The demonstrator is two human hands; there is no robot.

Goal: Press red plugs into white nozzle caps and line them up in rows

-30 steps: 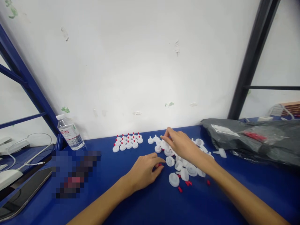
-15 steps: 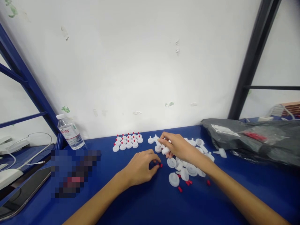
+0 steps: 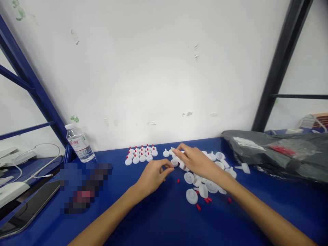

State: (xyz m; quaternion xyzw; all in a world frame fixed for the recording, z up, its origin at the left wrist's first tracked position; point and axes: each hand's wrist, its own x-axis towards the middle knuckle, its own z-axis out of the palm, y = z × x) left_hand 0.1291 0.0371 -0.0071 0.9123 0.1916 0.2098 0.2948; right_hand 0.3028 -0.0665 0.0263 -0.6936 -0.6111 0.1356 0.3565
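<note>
White cap (image 3: 182,166) under bent fingers of right hand (image 3: 193,160), can't tell if gripped; left hand (image 3: 153,176) thumb and forefinger nearly meeting beside it, pinch unclear; red-tipped caps (image 3: 142,159) beyond left fingers look done, loose white caps (image 3: 211,187) and red tips (image 3: 199,207) near right fingers apparently remain.

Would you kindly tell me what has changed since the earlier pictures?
The left hand has moved forward toward the right hand, leaving a red tip lying clear on the table. Whether either holds anything is hard to tell. The red-tipped caps and bottle stayed put.
</note>
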